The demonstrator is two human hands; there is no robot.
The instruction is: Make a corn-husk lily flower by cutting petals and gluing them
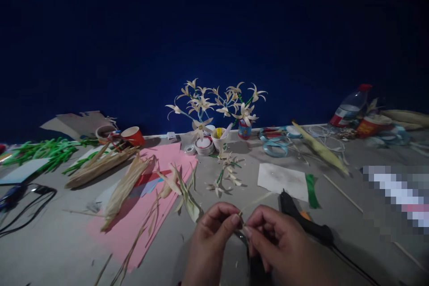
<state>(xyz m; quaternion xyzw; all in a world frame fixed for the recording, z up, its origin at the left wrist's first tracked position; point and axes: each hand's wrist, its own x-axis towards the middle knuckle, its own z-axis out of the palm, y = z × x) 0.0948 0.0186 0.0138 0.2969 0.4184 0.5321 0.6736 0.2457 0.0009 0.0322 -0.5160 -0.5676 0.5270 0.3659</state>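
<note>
Close together at the front of the table, my left hand (214, 234) and my right hand (279, 237) are both closed in a pinch. Between their fingertips is a thin pale strip of husk (256, 201), its loose end pointing up and to the right. Fingers hide most of the held part. Just right of my right hand lies a black glue gun (303, 219), its cord running to the front edge. Beyond the hands, a small husk flower spray (223, 172) lies on the table. A white card (281, 181) with smudges lies behind the glue gun.
Husk flowers (201, 105) stand in small cups at the back. Dried corn husks (125, 192) and pink paper (167, 161) spread to the left, with green pipe cleaners (47, 152) farther left. Scissors (275, 147), a bottle (351, 105) and a thin stick (343, 192) lie rightward.
</note>
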